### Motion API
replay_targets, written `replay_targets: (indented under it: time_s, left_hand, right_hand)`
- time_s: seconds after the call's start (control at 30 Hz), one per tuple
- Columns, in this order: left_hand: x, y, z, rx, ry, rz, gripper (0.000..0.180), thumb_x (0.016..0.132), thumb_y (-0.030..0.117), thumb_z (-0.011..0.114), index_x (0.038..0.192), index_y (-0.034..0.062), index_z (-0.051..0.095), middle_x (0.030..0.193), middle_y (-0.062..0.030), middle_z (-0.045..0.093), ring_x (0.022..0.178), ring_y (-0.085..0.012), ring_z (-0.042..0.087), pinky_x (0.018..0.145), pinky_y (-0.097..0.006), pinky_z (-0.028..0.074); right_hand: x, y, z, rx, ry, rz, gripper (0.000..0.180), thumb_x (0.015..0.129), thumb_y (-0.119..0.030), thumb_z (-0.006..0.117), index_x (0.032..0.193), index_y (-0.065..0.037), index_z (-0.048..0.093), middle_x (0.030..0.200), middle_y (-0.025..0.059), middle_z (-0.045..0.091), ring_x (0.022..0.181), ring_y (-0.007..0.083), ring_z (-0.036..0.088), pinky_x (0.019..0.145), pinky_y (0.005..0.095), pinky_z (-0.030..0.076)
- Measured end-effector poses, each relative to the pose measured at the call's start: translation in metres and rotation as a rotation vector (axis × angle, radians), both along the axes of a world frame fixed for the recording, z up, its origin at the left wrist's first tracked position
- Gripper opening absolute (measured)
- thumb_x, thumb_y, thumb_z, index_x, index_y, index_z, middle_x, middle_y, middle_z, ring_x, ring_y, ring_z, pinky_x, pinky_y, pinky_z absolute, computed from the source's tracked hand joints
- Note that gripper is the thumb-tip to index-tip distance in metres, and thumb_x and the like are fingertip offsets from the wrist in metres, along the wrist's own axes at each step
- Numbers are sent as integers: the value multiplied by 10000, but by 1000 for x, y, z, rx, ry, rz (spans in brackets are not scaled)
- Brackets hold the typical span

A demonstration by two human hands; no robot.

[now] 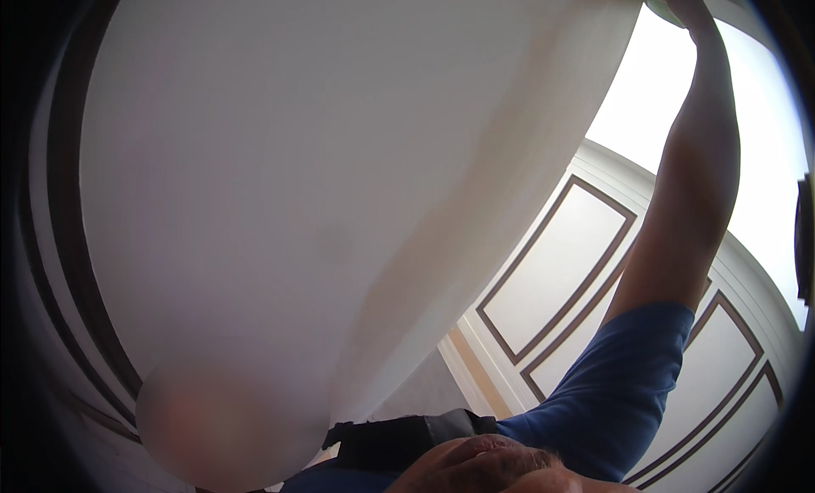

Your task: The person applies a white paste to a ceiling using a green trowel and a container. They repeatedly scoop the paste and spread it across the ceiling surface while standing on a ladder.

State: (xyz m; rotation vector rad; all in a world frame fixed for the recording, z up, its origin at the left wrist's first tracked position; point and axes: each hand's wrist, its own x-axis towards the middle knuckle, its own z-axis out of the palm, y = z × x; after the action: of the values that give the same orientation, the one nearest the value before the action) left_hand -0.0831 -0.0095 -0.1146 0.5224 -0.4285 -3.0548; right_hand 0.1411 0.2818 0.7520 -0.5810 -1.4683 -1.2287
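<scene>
My right arm stretches up at the right side, and my right hand is at the top edge of the view, partly cut off. It is closed on a pale green thing, whose kind I cannot make out. That thing is pressed against or very near the edge of a large white wall surface. A beige, darker band with an uneven border runs down this surface along its right side. My left hand is not in view.
Behind my arm is a bright opening, probably a window, above white panelling with dark brown frame lines. Dark trim edges the left side. A blurred round patch covers the lower left. A dark object stands at the right rim.
</scene>
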Motion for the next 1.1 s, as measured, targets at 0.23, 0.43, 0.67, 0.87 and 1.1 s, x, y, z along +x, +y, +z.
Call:
replay_targets:
  time_s: [0.23,0.43,0.67,0.87,1.1]
  left_hand:
    - [-5,2,-7,11,32,-36,802,878,538,577,1502,57,422,1555,-171,427,1423,-357,422,1171,-515,368]
    - [-4,-11,-20,21,39,-42,806,883,541,580,1507,59,411,1562,-167,415,1427,-352,416,1168,-510,377]
    - [9,-18,-9,61,78,-76,810,888,544,583,1512,61,399,1571,-163,402,1433,-347,409,1163,-505,386]
    - [21,-25,3,135,175,-154,814,892,547,586,1516,63,389,1578,-159,390,1437,-342,403,1159,-501,394]
    - [13,-15,-35,-272,339,39,819,894,541,589,1531,72,374,1584,-153,383,1438,-339,402,1176,-509,360]
  right_hand:
    - [22,9,-64,-192,-93,3,319,958,-194,601,1199,-11,702,900,205,730,823,298,704,802,424,542]
    - [-26,-10,-251,-126,-232,187,389,911,-177,615,1292,-180,695,1130,156,736,1004,356,708,925,430,556]
    - [-35,0,-417,-61,-241,359,585,731,36,731,1269,-190,690,1279,56,701,1116,274,703,924,394,578]
    - [-15,4,-550,-170,-399,375,489,787,-91,767,1268,-92,674,1326,129,667,1243,317,640,1059,445,516]
    - [63,-8,-465,-151,-244,444,524,782,45,708,1287,-95,697,1285,124,700,1219,282,664,1011,395,539]
